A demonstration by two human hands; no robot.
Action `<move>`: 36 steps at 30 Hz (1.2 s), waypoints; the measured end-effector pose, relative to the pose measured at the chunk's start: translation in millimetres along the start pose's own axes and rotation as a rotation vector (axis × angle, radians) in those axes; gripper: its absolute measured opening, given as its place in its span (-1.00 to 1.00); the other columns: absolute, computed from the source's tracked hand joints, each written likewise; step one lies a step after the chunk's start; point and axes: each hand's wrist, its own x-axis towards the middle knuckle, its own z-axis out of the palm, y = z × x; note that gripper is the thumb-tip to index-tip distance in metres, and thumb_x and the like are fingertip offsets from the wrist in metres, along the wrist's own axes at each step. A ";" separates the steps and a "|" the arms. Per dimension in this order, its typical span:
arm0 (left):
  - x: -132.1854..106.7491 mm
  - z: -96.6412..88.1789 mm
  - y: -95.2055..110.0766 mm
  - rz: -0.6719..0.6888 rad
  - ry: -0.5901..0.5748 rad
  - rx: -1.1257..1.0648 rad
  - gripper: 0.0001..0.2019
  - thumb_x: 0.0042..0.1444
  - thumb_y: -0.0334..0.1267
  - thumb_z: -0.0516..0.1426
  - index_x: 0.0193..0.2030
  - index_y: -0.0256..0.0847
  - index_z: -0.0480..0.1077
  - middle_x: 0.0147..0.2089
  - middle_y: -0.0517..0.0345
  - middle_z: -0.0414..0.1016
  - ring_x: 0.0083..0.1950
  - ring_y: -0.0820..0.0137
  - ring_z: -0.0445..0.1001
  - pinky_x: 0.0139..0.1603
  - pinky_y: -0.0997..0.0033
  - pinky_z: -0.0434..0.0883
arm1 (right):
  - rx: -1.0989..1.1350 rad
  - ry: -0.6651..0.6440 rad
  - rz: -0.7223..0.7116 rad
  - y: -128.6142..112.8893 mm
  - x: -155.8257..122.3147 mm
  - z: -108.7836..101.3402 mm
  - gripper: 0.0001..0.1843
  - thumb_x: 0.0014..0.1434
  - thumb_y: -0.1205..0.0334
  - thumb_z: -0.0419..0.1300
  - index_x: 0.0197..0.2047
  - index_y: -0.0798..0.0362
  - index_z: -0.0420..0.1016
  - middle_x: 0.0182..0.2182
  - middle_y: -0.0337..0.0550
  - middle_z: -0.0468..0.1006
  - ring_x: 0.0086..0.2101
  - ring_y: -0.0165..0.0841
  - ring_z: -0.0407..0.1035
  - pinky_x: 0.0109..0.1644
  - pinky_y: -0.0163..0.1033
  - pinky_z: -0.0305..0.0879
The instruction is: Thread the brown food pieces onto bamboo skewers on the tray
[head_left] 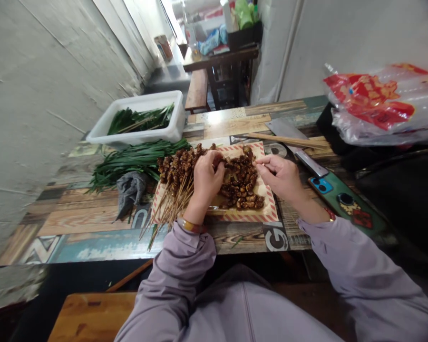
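Observation:
Dark, glossy sauce-coated meat pieces (241, 183) lie in a loose heap on a tray with a red-striped border (271, 209). Over the middle of it, my left hand (207, 178) is closed, fingertips pinched by the meat; what they grip is hidden. My right hand (280, 173), at the tray's right side, pinches a thin pale stick that looks like a bamboo skewer (267, 166), its tip toward the meat. Left of my left hand rest several loaded meat skewers (178, 168), their bare stick ends (173, 204) fanned toward me over the tray's edge.
Green chives (135, 159) lie left of the tray, beside a grey cloth (130, 190). Behind them stands a white tub (180, 114) holding more greens. To the right are a cleaver (310, 164), chopsticks (288, 139), a green phone (345, 199) and a red-and-clear plastic bag (378, 102).

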 end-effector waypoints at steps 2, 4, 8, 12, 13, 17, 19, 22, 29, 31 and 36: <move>0.3 -0.3 4.0 -0.164 -0.017 -0.358 -0.88 0.08 -0.35 0.10 -0.21 -0.19 0.32 -0.30 0.16 0.41 -0.33 0.42 0.39 -0.26 0.39 0.35 | 0.041 -0.059 0.010 -1.5 -1.6 1.5 -0.82 0.15 0.17 0.16 -0.28 0.06 0.55 -0.56 -0.25 0.52 -0.60 -0.45 0.30 -0.51 -0.34 0.18; 0.0 -0.5 8.8 -0.284 -0.037 -0.626 -0.85 0.04 -0.32 0.15 -0.21 -0.19 0.30 -0.31 0.20 0.41 -0.40 0.49 0.38 -0.39 0.49 0.30 | 0.068 -0.130 0.018 -2.2 -3.4 3.8 -0.81 0.15 0.17 0.16 -0.26 0.07 0.55 -0.58 -0.26 0.51 -0.62 -0.46 0.30 -0.53 -0.34 0.18; -1.6 -1.7 14.9 -0.349 -0.026 -0.859 -0.79 -0.05 -0.35 0.23 -0.24 -0.21 0.35 -0.28 0.21 0.41 -0.38 0.54 0.39 -0.42 0.56 0.30 | 0.090 -0.214 0.000 -1.4 -7.1 9.1 -0.79 0.16 0.16 0.14 -0.24 0.05 0.55 -0.58 -0.27 0.51 -0.61 -0.45 0.32 -0.53 -0.35 0.18; -2.6 -3.2 16.4 -0.396 -0.048 -1.000 -0.77 -0.08 -0.36 0.26 -0.22 -0.22 0.42 -0.23 0.17 0.45 -0.29 0.52 0.40 -0.33 0.55 0.36 | 0.091 -0.239 0.018 1.6 -9.8 13.0 -0.80 0.16 0.16 0.14 -0.24 0.03 0.55 -0.60 -0.29 0.49 -0.60 -0.44 0.33 -0.55 -0.35 0.18; -2.6 -3.5 16.8 -0.417 -0.056 -1.034 -0.75 -0.08 -0.36 0.26 -0.20 -0.22 0.44 -0.21 0.16 0.47 -0.27 0.50 0.41 -0.31 0.54 0.37 | 0.091 -0.246 0.027 2.7 -10.3 13.6 -0.80 0.17 0.15 0.15 -0.24 0.02 0.55 -0.60 -0.29 0.49 -0.60 -0.43 0.32 -0.55 -0.34 0.18; -2.6 -5.0 18.7 -0.458 -0.068 -1.139 -0.74 -0.09 -0.36 0.29 -0.18 -0.23 0.48 -0.15 0.08 0.54 -0.22 0.46 0.45 -0.27 0.52 0.39 | 0.115 -0.275 0.076 6.7 -12.5 14.3 -0.79 0.20 0.10 0.14 -0.22 0.02 0.53 -0.62 -0.30 0.45 -0.63 -0.44 0.29 -0.56 -0.34 0.17; -2.6 -6.0 18.7 -0.467 -0.061 -1.187 -0.77 -0.09 -0.36 0.30 -0.22 -0.25 0.50 -0.15 0.06 0.56 -0.22 0.47 0.46 -0.27 0.53 0.39 | 0.128 -0.287 0.096 7.6 -13.8 13.8 -0.77 0.22 0.09 0.13 -0.22 0.03 0.53 -0.63 -0.31 0.43 -0.65 -0.46 0.26 -0.56 -0.34 0.17; -3.0 -6.6 16.9 -0.488 -0.039 -1.245 -0.80 -0.10 -0.36 0.31 -0.26 -0.26 0.52 -0.17 0.05 0.56 -0.23 0.47 0.48 -0.28 0.53 0.39 | 0.140 -0.303 0.115 7.1 -16.0 12.9 -0.75 0.23 0.06 0.13 -0.21 0.04 0.53 -0.65 -0.33 0.41 -0.66 -0.47 0.25 -0.56 -0.34 0.17; -6.2 -0.7 10.7 -0.563 -0.087 -1.294 -0.75 -0.14 -0.36 0.35 -0.24 -0.27 0.55 -0.23 0.03 0.58 -0.25 0.44 0.51 -0.34 0.54 0.39 | 0.102 -0.289 0.076 3.8 -20.4 13.2 -0.74 0.23 0.07 0.13 -0.20 0.06 0.54 -0.61 -0.29 0.45 -0.64 -0.47 0.26 -0.56 -0.35 0.18; -6.4 -0.7 10.7 -0.572 -0.108 -1.310 -0.72 -0.13 -0.33 0.36 -0.21 -0.26 0.54 -0.25 0.04 0.58 -0.26 0.44 0.52 -0.35 0.54 0.39 | 0.072 -0.292 0.053 3.3 -20.5 14.0 -0.75 0.23 0.09 0.13 -0.19 0.04 0.54 -0.58 -0.25 0.49 -0.62 -0.44 0.30 -0.56 -0.34 0.21; -5.1 -3.0 12.2 -0.596 -0.103 -1.339 -0.66 -0.16 -0.33 0.38 -0.19 -0.27 0.48 -0.25 0.04 0.60 -0.29 0.47 0.52 -0.33 0.54 0.41 | 0.031 -0.271 0.025 2.4 -19.1 15.1 -0.78 0.22 0.12 0.13 -0.21 0.03 0.55 -0.49 -0.18 0.57 -0.56 -0.41 0.38 -0.50 -0.31 0.28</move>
